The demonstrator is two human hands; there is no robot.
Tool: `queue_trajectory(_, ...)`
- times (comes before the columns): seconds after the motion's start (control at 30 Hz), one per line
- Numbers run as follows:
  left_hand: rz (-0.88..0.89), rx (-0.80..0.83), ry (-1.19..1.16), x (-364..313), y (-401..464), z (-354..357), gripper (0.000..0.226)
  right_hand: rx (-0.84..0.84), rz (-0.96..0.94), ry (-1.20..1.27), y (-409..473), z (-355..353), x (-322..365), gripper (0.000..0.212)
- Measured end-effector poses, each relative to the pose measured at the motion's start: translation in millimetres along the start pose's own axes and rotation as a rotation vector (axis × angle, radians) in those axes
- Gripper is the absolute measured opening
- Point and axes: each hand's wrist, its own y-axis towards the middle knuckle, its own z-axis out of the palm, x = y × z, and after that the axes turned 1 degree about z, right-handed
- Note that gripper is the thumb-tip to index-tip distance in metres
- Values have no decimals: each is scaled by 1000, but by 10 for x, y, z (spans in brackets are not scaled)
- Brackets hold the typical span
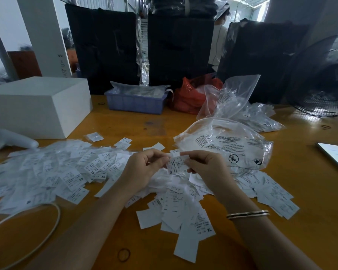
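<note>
Wooden table (281,240) – both hands' fingers pinch one white printed label (176,164) marked XS

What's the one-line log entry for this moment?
left hand: pinches XS label | right hand: pinches same label | loose labels: heaped on table

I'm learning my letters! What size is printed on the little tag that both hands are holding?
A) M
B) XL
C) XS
C: the tag, pinched between the left hand and the right hand, reads XS at its lower left corner.
</note>
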Motion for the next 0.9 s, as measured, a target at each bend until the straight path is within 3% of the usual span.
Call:
queue_trajectory(0.17, -23, 54, 17, -14, -19, 47, 20, 30, -9, -51, -16, 116, -47, 29)
queue_trajectory(0.3, -19, 13, 22, -11, -31, 58, 17, -99, 77, 6, -29, 234, -100, 13)
queue_trajectory(0.4, -21, -15, 34, -10, -28, 50, 18, -47, 94, 7, -59, 321, -125, 6)
queue_trajectory(0.53, -47, -56, 5, -16, -21, 29, 17, 53, 27, -60, -91, 375, -122, 10)
queue_trajectory(0.67, -65, 1, 1, -42, -26, 4, 8, -12, -16, -116, -89, 383, -135, 23)
queue_trajectory(0.77, -42, 56, -3, -60, -38, -20, 17, -59, -5, -63, -63, 336, -136, 32)
queue_trajectory(0.9, -7, -32, 178, -58, -21, -71, 29, -84, -20, -54, -10, 273, -131, 31)
